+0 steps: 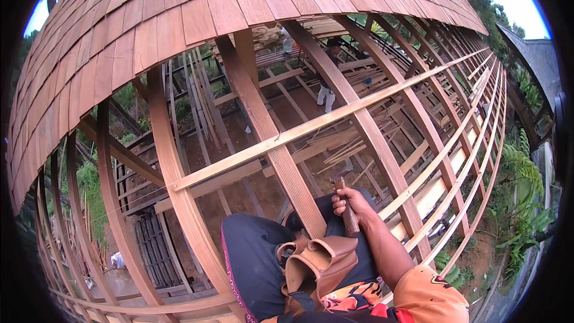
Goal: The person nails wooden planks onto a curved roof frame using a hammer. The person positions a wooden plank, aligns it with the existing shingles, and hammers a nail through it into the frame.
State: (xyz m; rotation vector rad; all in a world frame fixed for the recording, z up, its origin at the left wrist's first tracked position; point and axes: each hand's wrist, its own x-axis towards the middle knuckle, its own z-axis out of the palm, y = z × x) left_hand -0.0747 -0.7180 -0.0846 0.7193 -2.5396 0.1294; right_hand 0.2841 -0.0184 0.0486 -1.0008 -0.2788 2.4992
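The brown-handled tool (pixel 352 225) is over my right thigh, probably stiff and fairly heavy, best held by its shaft, where my right hand (pixel 351 202) is wrapped tight. My left hand is out of sight. Nearer, left: leather pouch (pixel 339 263); farther, rafter (pixel 292 176).

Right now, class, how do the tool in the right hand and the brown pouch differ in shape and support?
Shape: the brown-handled tool is slim; the brown pouch is wide and open-mouthed.
Support: the tool is gripped in the right hand; the pouch sits against the dark trousers.
Both show brown surfaces.
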